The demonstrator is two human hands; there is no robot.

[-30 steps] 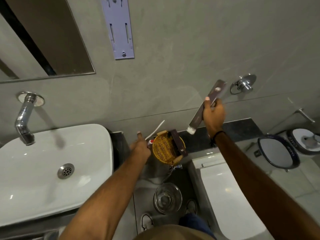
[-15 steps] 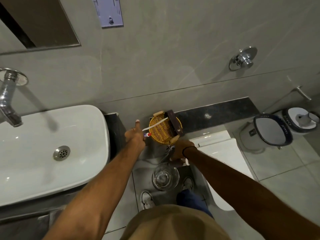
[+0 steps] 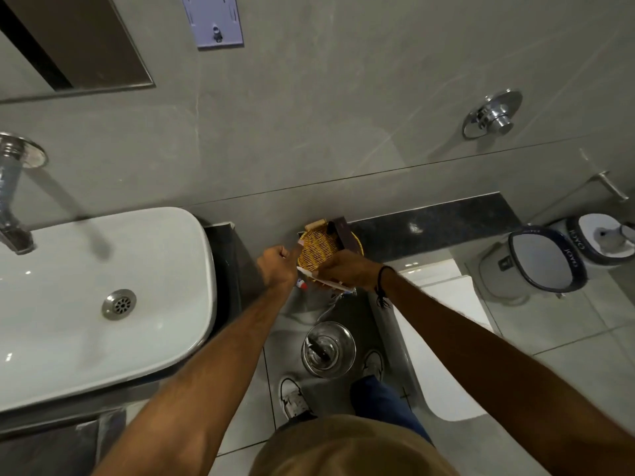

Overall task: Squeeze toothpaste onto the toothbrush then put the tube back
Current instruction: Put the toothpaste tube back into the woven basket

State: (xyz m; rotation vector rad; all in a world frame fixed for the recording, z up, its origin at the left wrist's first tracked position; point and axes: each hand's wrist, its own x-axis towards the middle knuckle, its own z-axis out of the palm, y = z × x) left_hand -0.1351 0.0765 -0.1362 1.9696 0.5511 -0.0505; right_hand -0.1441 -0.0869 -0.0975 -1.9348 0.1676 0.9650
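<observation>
Head view showed the left hand (image 3: 276, 269) clenched around a white toothbrush (image 3: 311, 274) with a red-and-blue end, just beside the round woven wicker basket (image 3: 318, 250). The right hand (image 3: 345, 269) gripped the toothbrush's other end, its fingers overlapping the basket's near rim. A dark brown toothpaste tube (image 3: 343, 233) lay in the basket beyond the right fingers.

Bare forearms, black wrist cord (image 3: 382, 282), jeans (image 3: 381, 396), white sneakers (image 3: 293, 398).
</observation>
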